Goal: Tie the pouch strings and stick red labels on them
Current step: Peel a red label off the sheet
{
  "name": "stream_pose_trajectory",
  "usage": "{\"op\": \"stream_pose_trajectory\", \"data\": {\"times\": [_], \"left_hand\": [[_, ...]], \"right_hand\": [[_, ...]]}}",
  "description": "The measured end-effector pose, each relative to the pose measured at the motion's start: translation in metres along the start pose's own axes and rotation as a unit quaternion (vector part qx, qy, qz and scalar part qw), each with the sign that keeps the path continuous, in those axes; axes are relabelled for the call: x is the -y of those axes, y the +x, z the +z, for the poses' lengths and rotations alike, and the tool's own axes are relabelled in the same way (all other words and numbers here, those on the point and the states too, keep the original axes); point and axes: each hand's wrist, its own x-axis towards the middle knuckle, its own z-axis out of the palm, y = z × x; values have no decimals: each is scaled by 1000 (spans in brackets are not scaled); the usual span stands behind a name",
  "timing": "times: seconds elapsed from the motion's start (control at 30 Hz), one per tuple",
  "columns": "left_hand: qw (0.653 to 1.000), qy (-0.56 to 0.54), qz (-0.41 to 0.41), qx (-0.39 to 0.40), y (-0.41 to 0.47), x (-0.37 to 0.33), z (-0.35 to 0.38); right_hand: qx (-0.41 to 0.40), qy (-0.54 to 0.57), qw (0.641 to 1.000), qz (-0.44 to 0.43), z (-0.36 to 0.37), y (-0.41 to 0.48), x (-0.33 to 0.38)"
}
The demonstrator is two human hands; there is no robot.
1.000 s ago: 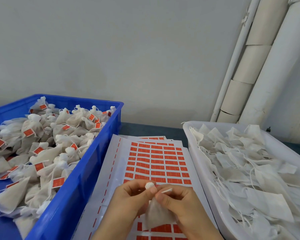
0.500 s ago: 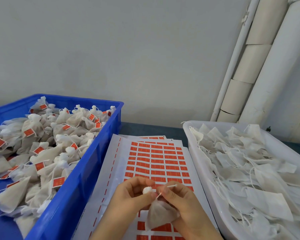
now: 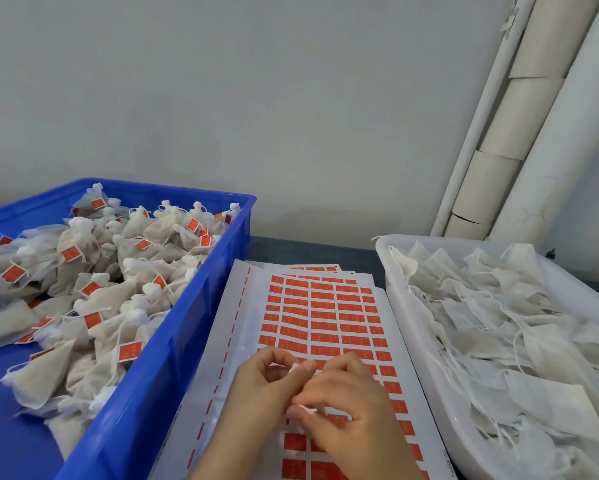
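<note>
Low in the middle of the view, both my hands work one small white pouch (image 3: 296, 422), mostly hidden behind them. My left hand (image 3: 263, 393) pinches its gathered top, a white tuft showing at my fingertips. My right hand (image 3: 346, 410) lies over the pouch and pinches its white string beside the left thumb. Beneath both hands lies a sheet of red labels (image 3: 322, 317) on white backing.
A blue crate (image 3: 173, 341) on the left holds several tied pouches with red labels. A white tray (image 3: 412, 327) on the right holds several flat pouches with loose strings. Pipes and cardboard tubes (image 3: 519, 133) stand against the wall at the back right.
My hands have dropped lower and closer together. The right hand has come over the pouch, which now shows less; the string end no longer sticks out to the right.
</note>
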Motion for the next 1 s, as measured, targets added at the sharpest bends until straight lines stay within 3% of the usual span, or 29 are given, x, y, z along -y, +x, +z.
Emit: {"op": "stream_pose_trajectory", "data": {"times": [0.17, 0.33, 0.5, 0.67, 0.83, 1.0], "left_hand": [[999, -23, -42, 5, 5, 2, 0], [990, -122, -62, 46, 4, -5, 2], [993, 67, 86, 41, -1, 0, 6], [978, 75, 194, 17, -4, 4, 10], [955, 162, 247, 17, -4, 8, 9], [909, 318, 262, -66, -2, 13, 9]], "right_hand": [[-21, 86, 986, 139, 5, 2, 5], [-75, 227, 952, 191, 2, 4, 5], [-103, 313, 919, 218, -4, 6, 5], [-115, 336, 913, 199, -10, 5, 0], [-110, 334, 917, 188, -12, 5, 3], [-93, 313, 928, 179, -9, 5, 6]]}}
